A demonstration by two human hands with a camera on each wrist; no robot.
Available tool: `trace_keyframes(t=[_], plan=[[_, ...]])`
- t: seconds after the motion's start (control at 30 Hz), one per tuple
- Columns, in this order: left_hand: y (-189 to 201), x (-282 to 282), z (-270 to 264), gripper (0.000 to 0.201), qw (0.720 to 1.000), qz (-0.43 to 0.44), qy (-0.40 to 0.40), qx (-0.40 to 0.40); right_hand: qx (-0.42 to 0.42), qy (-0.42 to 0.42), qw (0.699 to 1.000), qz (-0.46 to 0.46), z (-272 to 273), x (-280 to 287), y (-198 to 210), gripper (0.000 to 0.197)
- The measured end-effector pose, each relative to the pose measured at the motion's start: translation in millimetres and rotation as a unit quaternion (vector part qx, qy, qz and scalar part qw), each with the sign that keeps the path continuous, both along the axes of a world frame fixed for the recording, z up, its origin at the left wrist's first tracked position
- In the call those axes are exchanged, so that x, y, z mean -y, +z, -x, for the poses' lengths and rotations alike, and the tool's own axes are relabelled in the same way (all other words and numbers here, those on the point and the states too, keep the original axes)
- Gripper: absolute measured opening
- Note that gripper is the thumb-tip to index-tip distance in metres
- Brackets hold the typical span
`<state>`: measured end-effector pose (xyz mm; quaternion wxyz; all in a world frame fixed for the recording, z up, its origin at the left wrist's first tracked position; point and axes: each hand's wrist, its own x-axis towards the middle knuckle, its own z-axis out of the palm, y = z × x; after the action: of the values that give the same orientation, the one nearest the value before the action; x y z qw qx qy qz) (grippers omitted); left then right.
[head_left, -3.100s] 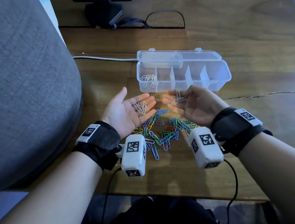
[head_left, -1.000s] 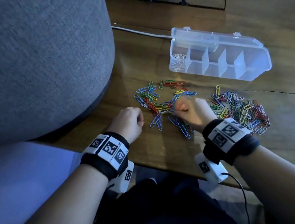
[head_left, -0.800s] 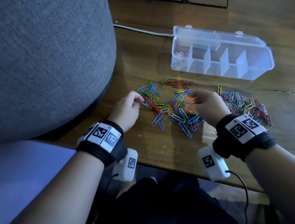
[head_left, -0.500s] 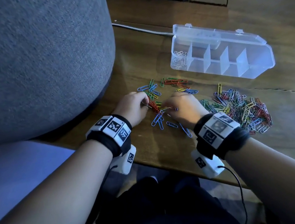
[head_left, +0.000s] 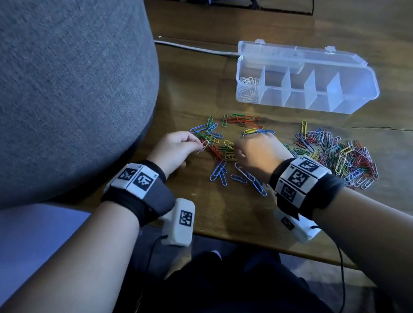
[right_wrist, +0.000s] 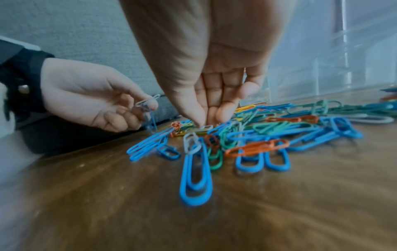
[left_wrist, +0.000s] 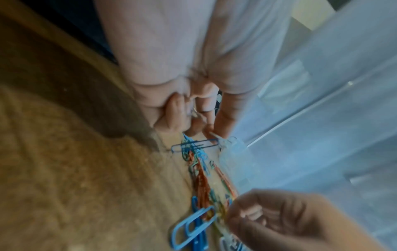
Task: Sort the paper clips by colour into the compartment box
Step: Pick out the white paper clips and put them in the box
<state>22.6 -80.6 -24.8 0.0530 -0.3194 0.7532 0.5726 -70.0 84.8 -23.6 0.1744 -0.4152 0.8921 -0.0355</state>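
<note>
Right hand (right_wrist: 206,95) comes straight down, fingers (right_wrist: 198,118) narrowed onto a white clip (right_wrist: 200,128) lying flat in the mixed pile (head_left: 227,145) on the bench (head_left: 234,213), long axis left-right. Left hand (head_left: 175,147) pinches white clips (right_wrist: 146,105) just left; compartment box (head_left: 352,106) sits far right, white ones in its leftmost cell.

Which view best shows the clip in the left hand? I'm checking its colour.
Right wrist: the white clip sits sharp between the left hand fingers. Head shows it tiny; left wrist is too blurred to tell.
</note>
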Motion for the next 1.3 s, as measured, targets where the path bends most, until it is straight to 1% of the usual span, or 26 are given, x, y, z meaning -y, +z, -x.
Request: trace_keyframes(t=[0.07,0.1,0.17,0.2,0.3,0.37,0.5,0.63,0.77,0.93,1.0,1.03,1.07,1.1,1.13,1.2,1.23,1.27,1.3], plan=[[1,0,-1,0.021,0.993,-0.112,0.035,-0.010,0.026,-0.035,0.999,0.023,5,-5,2,0.018],[3,-1,-1,0.021,0.988,-0.147,0.042,-0.019,0.045,-0.062,0.996,0.054,8,-9,4,0.021],[5,-3,-2,0.019,0.981,-0.187,0.042,-0.035,0.086,-0.109,0.984,0.115,8,-17,9,0.022],[5,-3,-2,0.019,0.979,-0.197,0.043,-0.039,0.099,-0.103,0.982,0.125,7,-19,11,0.022],[4,-6,0,0.020,0.977,-0.202,0.052,-0.036,0.087,-0.013,0.993,0.083,1,-17,10,0.025],[4,-10,2,0.020,0.977,-0.200,0.058,-0.035,0.061,0.007,0.997,0.047,-3,-12,5,0.023],[8,-15,2,0.021,0.969,-0.232,0.077,-0.045,0.012,-0.017,1.000,0.012,-3,-9,-1,0.021],[11,-18,2,0.022,0.956,-0.273,0.094,-0.053,-0.009,-0.008,1.000,-0.010,-3,-10,-1,0.025],[13,-21,4,0.022,0.958,-0.269,0.090,-0.054,-0.019,0.007,0.999,-0.029,-4,-9,-1,0.028],[16,-24,6,0.022,0.965,-0.244,0.081,-0.053,0.045,-0.057,0.997,-0.030,-1,-7,7,0.027],[18,-25,8,0.022,0.963,-0.250,0.087,-0.055,0.062,-0.078,0.995,0.001,4,-13,6,0.022],[18,-25,8,0.022,0.962,-0.252,0.091,-0.055,0.074,-0.096,0.992,0.034,7,-17,5,0.019],[18,-25,9,0.022,0.961,-0.253,0.094,-0.054,0.093,-0.130,0.984,0.083,9,-23,4,0.015],[18,-25,9,0.021,0.962,-0.251,0.095,-0.052,0.127,-0.175,0.966,0.143,12,-28,5,0.011],[18,-26,9,0.021,0.963,-0.248,0.093,-0.049,0.175,-0.222,0.936,0.210,14,-33,6,0.007],[17,-28,10,0.021,0.965,-0.244,0.082,-0.044,0.288,-0.299,0.852,0.319,18,-43,11,0.004],[17,-29,11,0.021,0.966,-0.244,0.080,-0.043,0.341,-0.326,0.808,0.353,19,-47,12,0.008],[18,-31,12,0.021,0.965,-0.247,0.081,-0.042,0.385,-0.343,0.771,0.374,19,-51,14,0.012],[18,-33,13,0.021,0.962,-0.254,0.088,-0.042,0.422,-0.356,0.741,0.382,20,-54,14,0.015]])
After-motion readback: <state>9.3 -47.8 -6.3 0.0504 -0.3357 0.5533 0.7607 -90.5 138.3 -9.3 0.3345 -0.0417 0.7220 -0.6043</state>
